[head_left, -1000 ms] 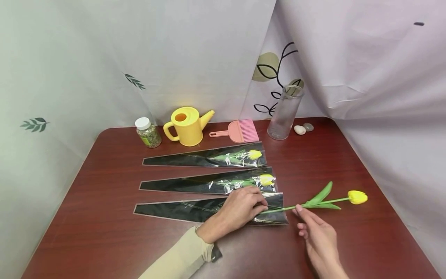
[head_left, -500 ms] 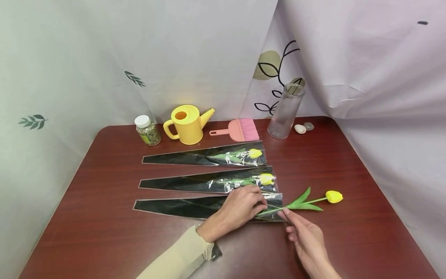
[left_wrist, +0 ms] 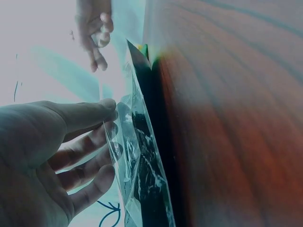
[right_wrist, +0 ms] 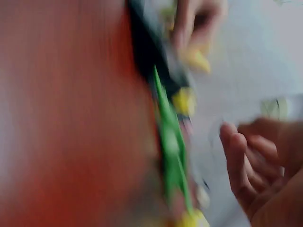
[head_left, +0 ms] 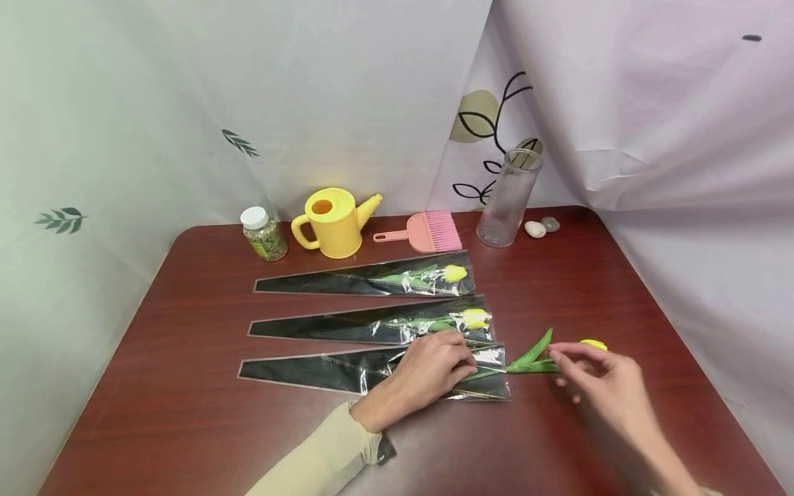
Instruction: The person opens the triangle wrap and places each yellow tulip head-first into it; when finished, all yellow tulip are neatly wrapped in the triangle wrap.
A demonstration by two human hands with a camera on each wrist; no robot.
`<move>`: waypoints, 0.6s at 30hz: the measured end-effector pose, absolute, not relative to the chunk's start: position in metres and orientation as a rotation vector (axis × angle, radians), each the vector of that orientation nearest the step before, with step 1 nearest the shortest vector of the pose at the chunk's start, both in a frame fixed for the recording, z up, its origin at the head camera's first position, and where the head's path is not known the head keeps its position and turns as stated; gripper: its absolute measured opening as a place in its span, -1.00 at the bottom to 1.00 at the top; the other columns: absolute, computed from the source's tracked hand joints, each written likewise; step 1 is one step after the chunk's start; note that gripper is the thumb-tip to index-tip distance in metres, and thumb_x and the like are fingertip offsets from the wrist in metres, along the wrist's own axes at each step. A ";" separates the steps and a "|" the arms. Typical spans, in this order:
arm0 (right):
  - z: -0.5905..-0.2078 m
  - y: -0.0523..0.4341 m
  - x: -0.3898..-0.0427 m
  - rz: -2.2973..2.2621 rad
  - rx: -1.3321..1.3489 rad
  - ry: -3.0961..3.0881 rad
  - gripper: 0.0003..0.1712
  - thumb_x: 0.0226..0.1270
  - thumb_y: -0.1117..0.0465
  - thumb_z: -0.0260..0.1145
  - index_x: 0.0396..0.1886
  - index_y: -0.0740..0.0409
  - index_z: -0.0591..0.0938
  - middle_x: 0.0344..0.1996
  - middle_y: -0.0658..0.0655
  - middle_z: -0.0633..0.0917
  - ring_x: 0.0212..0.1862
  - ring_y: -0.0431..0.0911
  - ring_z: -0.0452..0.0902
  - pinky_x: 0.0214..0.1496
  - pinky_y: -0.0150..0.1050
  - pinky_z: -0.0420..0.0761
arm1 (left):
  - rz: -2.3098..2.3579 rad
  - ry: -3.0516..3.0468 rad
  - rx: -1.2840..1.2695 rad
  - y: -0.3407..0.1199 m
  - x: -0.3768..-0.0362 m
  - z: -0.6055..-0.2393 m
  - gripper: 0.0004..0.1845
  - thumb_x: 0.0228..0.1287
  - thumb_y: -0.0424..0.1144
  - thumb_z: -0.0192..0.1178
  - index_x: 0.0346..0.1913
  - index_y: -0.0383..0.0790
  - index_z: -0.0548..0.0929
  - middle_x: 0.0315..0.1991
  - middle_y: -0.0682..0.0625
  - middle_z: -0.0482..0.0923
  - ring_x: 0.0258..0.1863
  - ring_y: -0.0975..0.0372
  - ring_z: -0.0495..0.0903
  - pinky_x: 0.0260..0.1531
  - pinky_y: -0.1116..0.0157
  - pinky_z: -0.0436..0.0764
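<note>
**Tulip lying half inside the nearest sleeve**

The left hand (head_left: 428, 375) is pressing on the mouth of the nearest sleeve (head_left: 372, 372), fingers nearly straight. The tulip (head_left: 540, 358) is lying with its stem inside that mouth, leaf and bloom outside. The right hand (head_left: 604, 386) is hovering over the bloom, fingers loosely bent; whether it is touching the tulip is unclear.

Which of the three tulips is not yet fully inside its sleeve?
The nearest tulip: its bloom and leaves still stick out of the front sleeve; the other two are fully wrapped.
</note>
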State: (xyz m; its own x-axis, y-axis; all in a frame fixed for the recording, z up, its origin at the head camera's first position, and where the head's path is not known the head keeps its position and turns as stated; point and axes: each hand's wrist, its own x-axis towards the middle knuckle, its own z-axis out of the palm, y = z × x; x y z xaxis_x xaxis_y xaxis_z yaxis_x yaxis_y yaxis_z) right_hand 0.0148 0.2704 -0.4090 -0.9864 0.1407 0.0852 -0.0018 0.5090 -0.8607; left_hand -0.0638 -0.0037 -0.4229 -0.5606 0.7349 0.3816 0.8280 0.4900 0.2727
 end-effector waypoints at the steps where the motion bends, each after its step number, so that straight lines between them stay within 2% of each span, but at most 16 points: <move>1: -0.407 0.280 0.010 1.261 0.030 -2.657 -0.76 0.16 0.24 0.50 -0.14 0.07 0.76 -0.50 0.01 0.73 -0.62 -0.22 0.54 -0.58 -0.41 0.48 | -0.637 -2.513 -1.344 -0.004 -0.064 -0.423 -0.95 0.24 -0.09 0.36 -0.33 0.08 0.77 -0.35 0.27 0.54 -0.25 0.38 0.51 -0.23 0.43 0.53; 4: -0.406 0.305 -0.003 0.686 0.389 -2.650 -0.65 -0.05 0.33 0.57 -0.24 -0.12 0.76 -0.49 -0.24 0.67 -0.63 -0.38 0.40 -0.57 -0.51 0.32 | -0.640 -2.498 -1.347 -0.003 -0.064 -0.424 -0.95 0.23 -0.09 0.37 -0.34 0.08 0.77 -0.36 0.27 0.54 -0.28 0.39 0.50 -0.25 0.45 0.52; 7: -0.408 0.321 -0.012 0.458 0.601 -2.643 -0.58 -0.17 0.32 0.58 -0.27 -0.20 0.75 -0.39 -0.30 0.65 -0.55 -0.40 0.41 -0.59 -0.46 0.29 | -0.638 -2.496 -1.346 -0.003 -0.063 -0.424 -0.96 0.22 -0.09 0.38 -0.34 0.08 0.77 -0.36 0.27 0.54 -0.28 0.39 0.50 -0.25 0.45 0.52; 12: -0.412 0.327 -0.018 0.397 0.731 -2.696 -0.62 -0.17 0.25 0.60 -0.32 -0.24 0.75 -0.35 -0.36 0.64 -0.45 -0.38 0.53 -0.55 -0.40 0.39 | -0.629 -2.498 -1.339 -0.003 -0.063 -0.423 -0.95 0.23 -0.08 0.37 -0.35 0.09 0.77 -0.35 0.28 0.54 -0.27 0.40 0.51 -0.25 0.44 0.53; 18: -0.414 0.326 -0.023 0.392 0.760 -2.676 -0.65 -0.25 0.27 0.62 -0.40 -0.18 0.75 -0.39 -0.34 0.62 -0.52 -0.40 0.47 -0.62 -0.42 0.33 | -0.625 -2.496 -1.336 -0.004 -0.064 -0.424 -0.94 0.24 -0.07 0.36 -0.34 0.09 0.77 -0.35 0.28 0.55 -0.27 0.41 0.50 -0.24 0.45 0.52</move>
